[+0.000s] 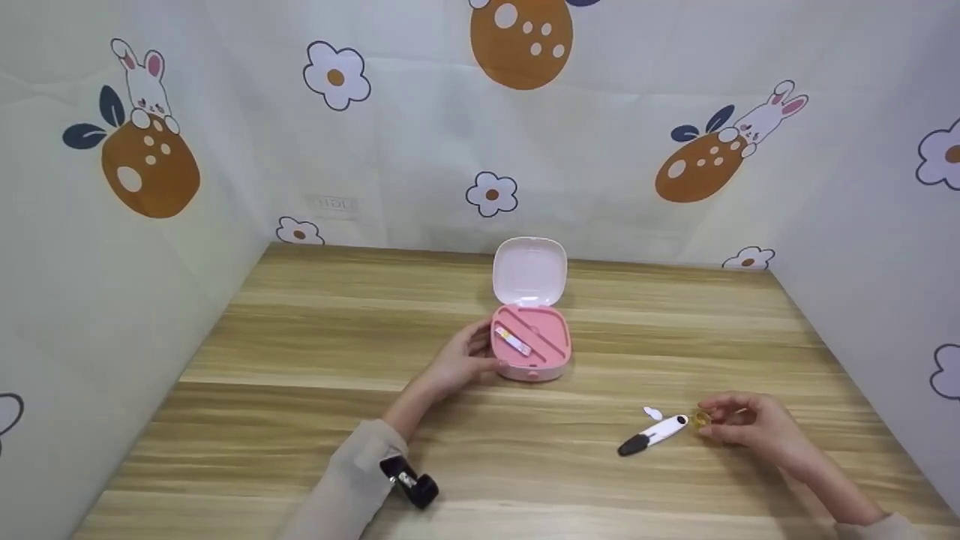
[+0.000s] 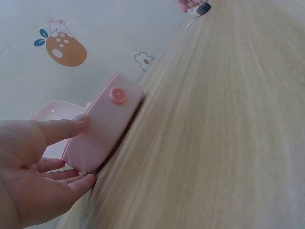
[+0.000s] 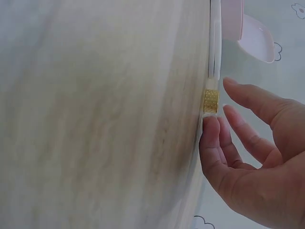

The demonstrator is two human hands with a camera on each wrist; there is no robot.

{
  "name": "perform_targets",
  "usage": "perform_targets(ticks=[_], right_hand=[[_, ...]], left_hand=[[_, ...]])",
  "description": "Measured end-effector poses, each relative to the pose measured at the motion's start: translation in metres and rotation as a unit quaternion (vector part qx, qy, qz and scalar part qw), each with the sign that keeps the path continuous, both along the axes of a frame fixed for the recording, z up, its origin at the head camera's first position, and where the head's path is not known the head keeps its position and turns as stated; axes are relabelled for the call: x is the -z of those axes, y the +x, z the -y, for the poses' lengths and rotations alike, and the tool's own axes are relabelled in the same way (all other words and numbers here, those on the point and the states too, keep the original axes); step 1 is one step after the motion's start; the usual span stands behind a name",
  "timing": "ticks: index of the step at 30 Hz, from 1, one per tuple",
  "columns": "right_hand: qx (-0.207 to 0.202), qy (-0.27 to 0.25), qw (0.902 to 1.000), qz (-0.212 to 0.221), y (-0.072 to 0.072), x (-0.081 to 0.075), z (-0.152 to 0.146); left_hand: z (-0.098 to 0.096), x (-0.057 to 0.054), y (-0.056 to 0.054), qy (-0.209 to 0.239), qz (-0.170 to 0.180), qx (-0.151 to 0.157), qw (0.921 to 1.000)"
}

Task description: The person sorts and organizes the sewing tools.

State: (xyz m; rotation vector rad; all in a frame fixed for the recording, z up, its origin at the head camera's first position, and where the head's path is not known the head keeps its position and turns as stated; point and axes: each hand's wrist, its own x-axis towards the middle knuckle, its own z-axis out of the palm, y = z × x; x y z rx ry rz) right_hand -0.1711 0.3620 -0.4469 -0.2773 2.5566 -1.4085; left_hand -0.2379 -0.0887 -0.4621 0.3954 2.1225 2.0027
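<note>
My left hand (image 1: 459, 363) holds the near left corner of a pink sewing-kit-like case (image 1: 531, 373), thumb on its front wall and fingers along its side. The case lid (image 1: 530, 270) stands raised behind it, and a pale patterned strip (image 1: 513, 342) lies in a slot of its pink tray. On the right, my right hand (image 1: 757, 427) is around a gold dimpled thimble ring (image 3: 211, 101); the fingertips are right at the ring, while the thumb tip stands a little apart from it. Beside the ring lies a white tool with a dark grey end (image 1: 653, 436).
A small white flat piece (image 1: 652, 413) lies just behind the white tool. A black device (image 1: 409, 483) is strapped at the left sleeve. Patterned cloth walls (image 1: 420, 150) close in the wooden table (image 1: 360, 300) at the back and both sides.
</note>
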Motion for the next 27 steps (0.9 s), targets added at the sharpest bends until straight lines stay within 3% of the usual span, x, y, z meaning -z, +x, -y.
perform_targets(ticks=[19,27], right_hand=[[-0.033,0.041,0.9979,-0.038,-0.0079,0.0028,-0.0003],[-0.017,0.065,0.9969,-0.040,-0.0080,0.0013,-0.0008]], left_hand=[[0.0010,0.0004,-0.0003,-0.008,0.005,0.004,0.9999],[0.0005,0.0016,-0.0013,-0.004,0.013,0.002,0.9999]])
